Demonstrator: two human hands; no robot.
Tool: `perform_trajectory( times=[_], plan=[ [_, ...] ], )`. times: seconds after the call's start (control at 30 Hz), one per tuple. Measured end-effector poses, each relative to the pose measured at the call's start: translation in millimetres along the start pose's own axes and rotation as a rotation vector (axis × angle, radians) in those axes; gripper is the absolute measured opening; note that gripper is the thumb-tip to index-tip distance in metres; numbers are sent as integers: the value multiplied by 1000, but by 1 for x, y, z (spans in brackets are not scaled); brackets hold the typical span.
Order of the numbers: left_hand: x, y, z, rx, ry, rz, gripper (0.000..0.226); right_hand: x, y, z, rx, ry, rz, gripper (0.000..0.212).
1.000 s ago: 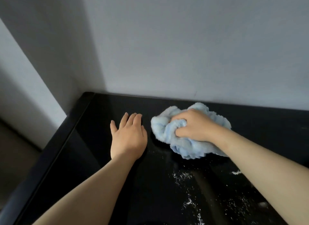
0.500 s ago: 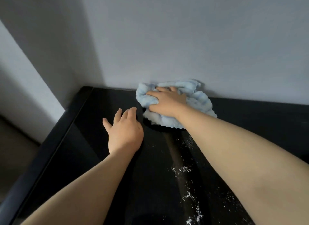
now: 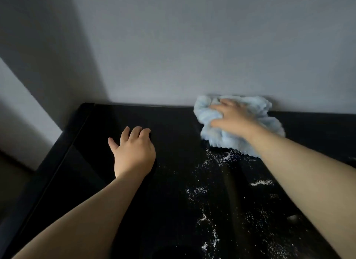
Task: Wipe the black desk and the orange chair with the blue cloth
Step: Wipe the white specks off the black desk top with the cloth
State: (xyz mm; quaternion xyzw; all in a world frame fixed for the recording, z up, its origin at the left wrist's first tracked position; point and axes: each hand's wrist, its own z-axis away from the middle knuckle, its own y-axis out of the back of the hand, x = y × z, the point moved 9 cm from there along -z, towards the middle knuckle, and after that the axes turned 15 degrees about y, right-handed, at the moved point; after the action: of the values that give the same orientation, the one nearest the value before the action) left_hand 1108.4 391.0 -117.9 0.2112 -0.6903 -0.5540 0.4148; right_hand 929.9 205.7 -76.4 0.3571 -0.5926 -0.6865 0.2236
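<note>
The black desk (image 3: 173, 135) fills the lower view and butts against the wall. My right hand (image 3: 232, 118) presses down on the bunched light blue cloth (image 3: 267, 123) at the desk's back edge, right of centre, touching the wall. My left hand (image 3: 133, 152) rests flat on the desk top to the left, fingers slightly apart, holding nothing. White crumbs or powder (image 3: 210, 191) are scattered on the desk in front of the cloth. The orange chair is out of view.
A grey wall (image 3: 192, 46) rises straight behind the desk. The desk's left edge (image 3: 57, 162) drops off to a dim floor and a wall corner (image 3: 23, 108) on the left.
My right hand has slid the cloth along the back edge to the right, after pushing it from mid-desk to the wall. My left hand has stayed in place.
</note>
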Motion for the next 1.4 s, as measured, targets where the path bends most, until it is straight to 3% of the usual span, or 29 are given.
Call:
perform_trajectory(
  times=[0.07, 0.2, 0.33, 0.4, 0.47, 0.57, 0.7, 0.83, 0.93, 1.03, 1.13, 1.2, 1.27, 1.4],
  plan=[
    [0, 0, -2, 17, -6, 3, 39, 11, -22, 1, -107, -106, 101, 61],
    [1, 1, 1, 35, -7, -17, 36, -13, -11, 21, 135, 125, 46, 24],
    [9, -1, 5, -4, -14, -197, 38, -29, -20, 62, 47, 209, -229, 15],
    [20, -2, 7, -36, -34, -373, 41, -33, -17, 76, 12, 204, -486, 14],
    [27, -3, 9, -82, -24, -463, 48, -28, 4, 86, 138, 174, -792, 19],
    [29, -6, 12, -265, 69, -342, 50, 4, 41, 102, 431, 68, -1033, 22],
    [77, -5, 32, -325, -88, -88, 43, 56, 77, 140, 696, -95, -894, 14],
    [155, -18, 77, -324, -349, -85, 49, 104, 106, 190, 851, -238, -460, 9],
    [194, -45, 107, -412, -390, -192, 59, 155, 92, 223, 690, -502, -156, 31],
    [210, -73, 126, -547, -297, -294, 68, 205, 64, 268, 512, -815, -81, 49],
    [217, -90, 134, -606, -212, -351, 72, 243, 32, 295, 256, -963, -18, 56],
    [221, -93, 131, -573, -182, -360, 69, 252, 19, 292, 139, -999, -48, 56],
    [222, -94, 127, -539, -157, -332, 62, 251, 24, 273, 202, -952, -86, 47],
    [218, -92, 124, -485, -141, -291, 50, 207, 29, 231, 321, -506, -144, 41]
  ],
)
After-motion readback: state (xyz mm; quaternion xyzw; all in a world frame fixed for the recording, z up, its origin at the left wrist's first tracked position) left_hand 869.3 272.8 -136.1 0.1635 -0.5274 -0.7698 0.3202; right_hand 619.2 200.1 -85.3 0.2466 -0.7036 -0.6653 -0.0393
